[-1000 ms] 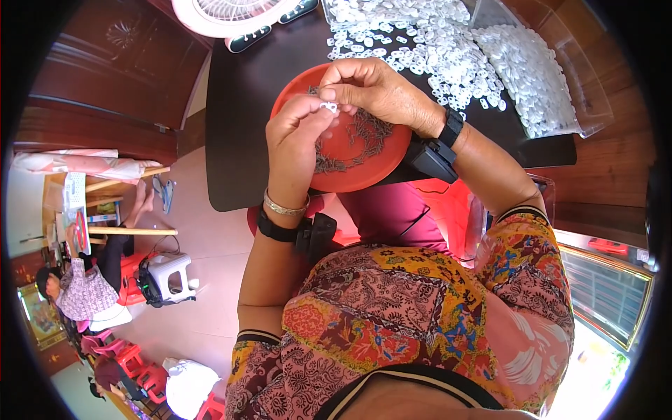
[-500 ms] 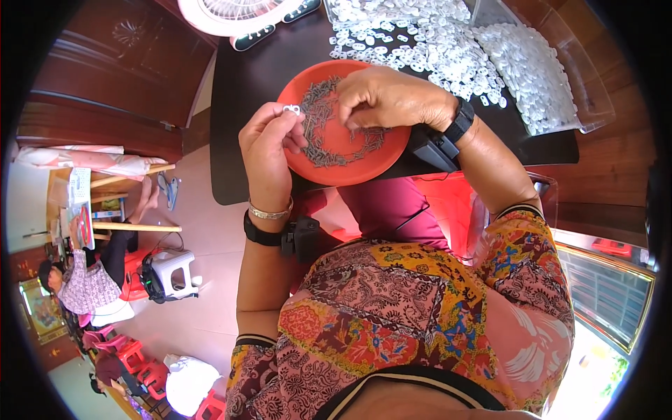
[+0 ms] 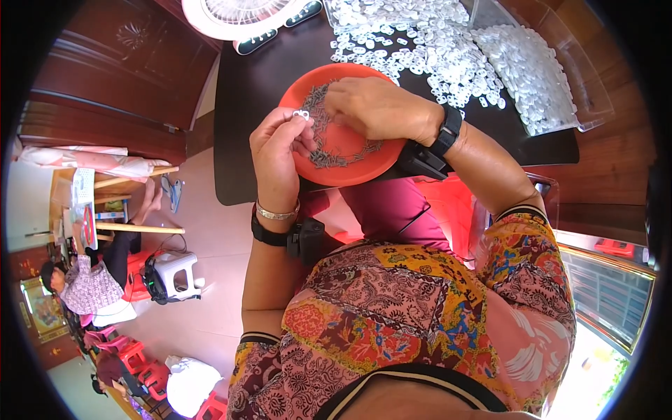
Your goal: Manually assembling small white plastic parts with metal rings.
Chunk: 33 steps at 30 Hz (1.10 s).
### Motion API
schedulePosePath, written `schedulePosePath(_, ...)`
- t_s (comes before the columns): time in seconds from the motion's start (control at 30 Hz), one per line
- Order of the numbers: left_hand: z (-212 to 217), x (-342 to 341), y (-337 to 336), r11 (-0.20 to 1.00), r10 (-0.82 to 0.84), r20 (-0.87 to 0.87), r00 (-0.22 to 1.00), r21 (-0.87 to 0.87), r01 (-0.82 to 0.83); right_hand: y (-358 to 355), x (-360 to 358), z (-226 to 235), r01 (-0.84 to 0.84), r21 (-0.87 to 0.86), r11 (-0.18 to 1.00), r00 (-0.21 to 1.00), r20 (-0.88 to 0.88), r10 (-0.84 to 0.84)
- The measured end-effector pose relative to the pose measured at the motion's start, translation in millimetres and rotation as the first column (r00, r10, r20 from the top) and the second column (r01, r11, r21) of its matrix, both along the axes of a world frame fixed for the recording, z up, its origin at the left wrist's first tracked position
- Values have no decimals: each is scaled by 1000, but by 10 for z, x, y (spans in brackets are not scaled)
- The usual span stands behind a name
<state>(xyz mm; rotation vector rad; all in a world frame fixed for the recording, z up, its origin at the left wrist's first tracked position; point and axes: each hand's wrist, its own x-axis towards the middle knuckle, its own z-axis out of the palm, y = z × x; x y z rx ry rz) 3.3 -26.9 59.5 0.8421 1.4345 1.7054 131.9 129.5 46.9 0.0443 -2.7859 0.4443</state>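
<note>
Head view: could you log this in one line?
left hand: pinches white two-holed piece; right hand: over red dish of grey screw-like pieces; loose white pieces: on table

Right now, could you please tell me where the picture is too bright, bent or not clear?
Head view: the opening at lower right is burnt out to nearly white; head view: the wooden door looks skewed toward the black, rounded rim; head view: the small white piece in the left hand shows little fine detail.
</note>
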Motion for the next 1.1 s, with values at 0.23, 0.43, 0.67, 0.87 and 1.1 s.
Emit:
schedulePosePath(0.23, -37, -77, -61, 999, 31, 31, 999, 36, -32, 72, 68, 153, -119, -181, 976, 984, 111, 140)
schedulePosePath(0.43, -59, -103, -102, 998, 57, 48, 997, 20, -58, -33, -13, 158, 2, -125, 992, 999, 54, 5)
schedulePosePath(0.67, -80, -108, -112, 998, 44, 65, 997, 34, -46, -188, -78, -9, 13, 126, 992, 999, 51, -20)
schedulePosePath(0.87, -87, -100, -136, 997, 36, 72, 997, 62, -41, -106, -43, 83, -17, 67, 998, 1000, 18, 16)
schedulePosePath(1.1, -92, -79, -145, 996, 66, 79, 995, 61, -71, -146, 21, 188, -185, -149, 971, 975, 97, 200)
